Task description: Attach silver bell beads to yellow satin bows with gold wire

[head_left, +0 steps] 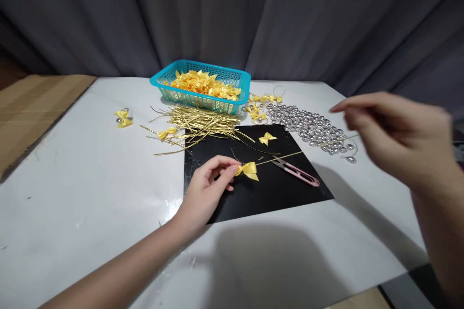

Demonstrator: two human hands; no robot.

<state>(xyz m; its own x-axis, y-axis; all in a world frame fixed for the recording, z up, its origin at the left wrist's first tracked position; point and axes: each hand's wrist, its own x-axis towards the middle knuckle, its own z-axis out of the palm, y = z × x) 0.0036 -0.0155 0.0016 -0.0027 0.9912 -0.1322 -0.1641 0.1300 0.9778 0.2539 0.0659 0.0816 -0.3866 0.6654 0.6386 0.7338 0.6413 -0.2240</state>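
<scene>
My left hand [208, 186] pinches a yellow ribbon bow [250, 170] between thumb and fingers, just above the black mat [235, 205]. From the bow a thin gold cord [279, 158] runs rightward toward my right hand [406, 137]. That hand is raised over the right side of the table, a little blurred, with thumb and fingers closed on the cord's far part. Pink-handled thread snips [299, 174] lie on the mat below the cord. Another yellow bow [267, 138] rests near the mat's back edge.
A blue basket [203, 98] full of yellow bows stands at the back. Before it lies a pile of gold cords [205, 123]. Silver beads [308, 125] spread to the right, beside several corded bows [256, 116]. One beaded bow [123, 118] lies at left; cardboard [39, 111] borders the table.
</scene>
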